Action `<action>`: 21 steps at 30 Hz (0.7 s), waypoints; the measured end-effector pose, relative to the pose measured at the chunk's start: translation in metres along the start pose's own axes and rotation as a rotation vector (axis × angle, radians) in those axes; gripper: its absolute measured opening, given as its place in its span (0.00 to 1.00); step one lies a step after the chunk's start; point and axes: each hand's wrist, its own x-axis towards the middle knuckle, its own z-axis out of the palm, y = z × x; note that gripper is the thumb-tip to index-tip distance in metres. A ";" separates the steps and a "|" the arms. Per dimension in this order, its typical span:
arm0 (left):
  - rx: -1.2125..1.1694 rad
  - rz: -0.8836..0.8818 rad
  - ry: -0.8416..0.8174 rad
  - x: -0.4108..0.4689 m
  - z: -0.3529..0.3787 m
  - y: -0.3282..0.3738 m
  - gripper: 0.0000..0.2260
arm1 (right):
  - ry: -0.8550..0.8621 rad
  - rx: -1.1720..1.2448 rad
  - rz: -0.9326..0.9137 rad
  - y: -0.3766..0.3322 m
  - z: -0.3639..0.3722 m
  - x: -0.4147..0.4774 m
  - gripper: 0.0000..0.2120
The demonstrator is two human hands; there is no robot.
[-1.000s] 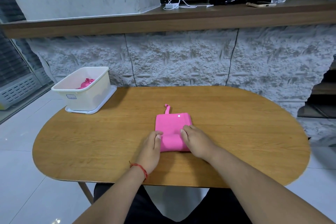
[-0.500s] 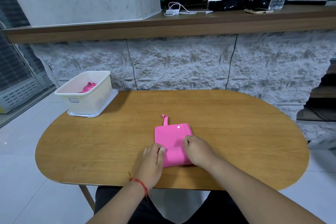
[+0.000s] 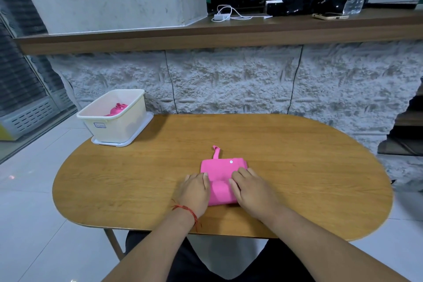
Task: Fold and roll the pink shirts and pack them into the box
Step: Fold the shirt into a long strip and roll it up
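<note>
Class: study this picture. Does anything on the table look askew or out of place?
A narrow pink strip pokes out past the far edge of the folded pink shirt, untucked from the bundle. Nothing else stands out.

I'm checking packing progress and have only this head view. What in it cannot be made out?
Head view only:
Number of shirts in the box: its near wall hides all but a bit of pink fabric.
Box label: too small to read.
Ends of the rolled part of the pink shirt: covered by the left hand and right hand.
Left hand's thumb: hidden under the hand, so its grip is unclear.
</note>
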 end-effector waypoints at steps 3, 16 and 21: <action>0.161 0.038 0.027 0.000 -0.002 0.006 0.19 | -0.105 0.043 0.038 0.003 0.000 0.018 0.16; 0.172 0.149 -0.127 -0.002 -0.005 0.001 0.26 | -0.380 0.060 0.195 0.017 0.008 0.055 0.23; 0.137 0.058 -0.158 0.021 -0.010 0.012 0.25 | -0.071 -0.106 0.041 0.013 0.013 0.017 0.21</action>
